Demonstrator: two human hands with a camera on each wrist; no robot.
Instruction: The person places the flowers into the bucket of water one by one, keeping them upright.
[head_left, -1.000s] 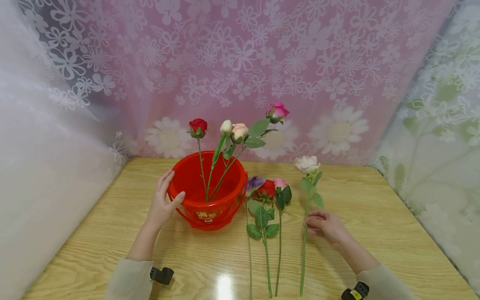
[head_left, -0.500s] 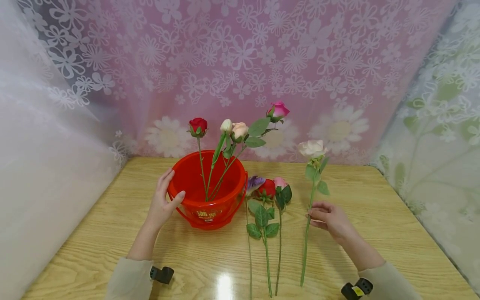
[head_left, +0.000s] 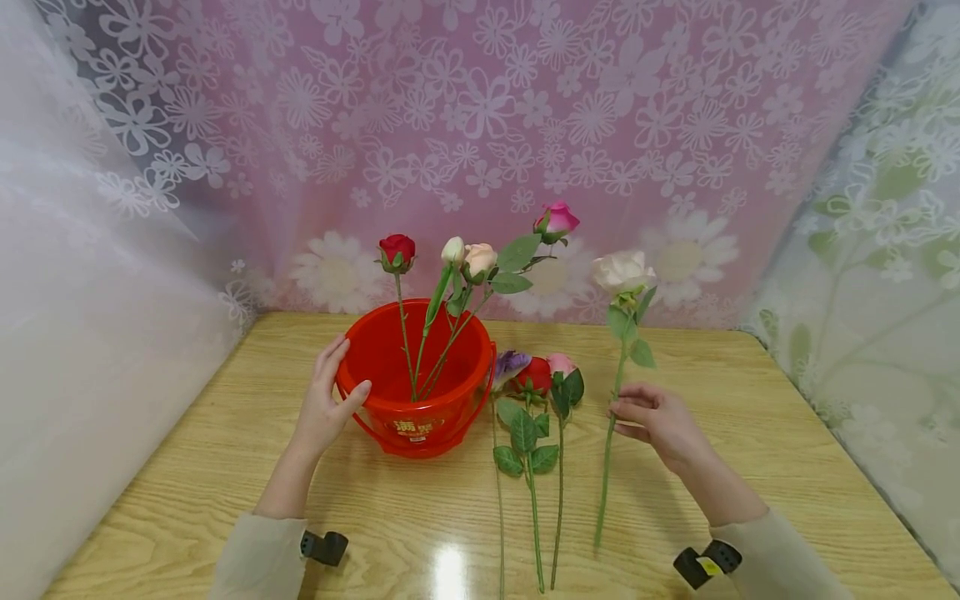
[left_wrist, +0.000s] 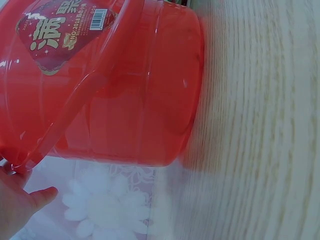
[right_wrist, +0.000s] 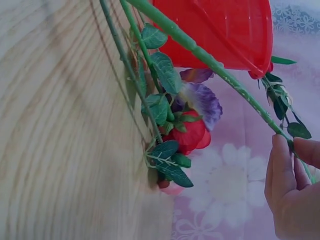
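Note:
In the head view my left hand (head_left: pixel 326 396) holds the near left rim of a red plastic bucket (head_left: pixel 420 429), thumb over the edge and fingers along the outer side. The left wrist view shows part of that hand beside the bucket's handle (left_wrist: pixel 75 102). My right hand (head_left: pixel 663 425) pinches the green stem of a white artificial rose (head_left: pixel 624 273), held upright with its bloom at the top. The right wrist view shows thumb and fingertips on the stem (right_wrist: pixel 240 90). A red rose (head_left: pixel 397 250), a white bud (head_left: pixel 452 252), a peach rose (head_left: pixel 480 261) and a magenta rose (head_left: pixel 558 219) stand in the bucket.
Between bucket and right hand, a purple flower (head_left: pixel 510 367), a red rose (head_left: pixel 534 377) and a pink rose (head_left: pixel 560 364) lie on the wooden table (head_left: pixel 420 517), stems toward me. A pink floral curtain (head_left: pixel 480 125) hangs behind the table.
The white rose has been lifted off the table and tilted more upright in my right hand, its bloom rising. My left hand and the bucket stay in place.

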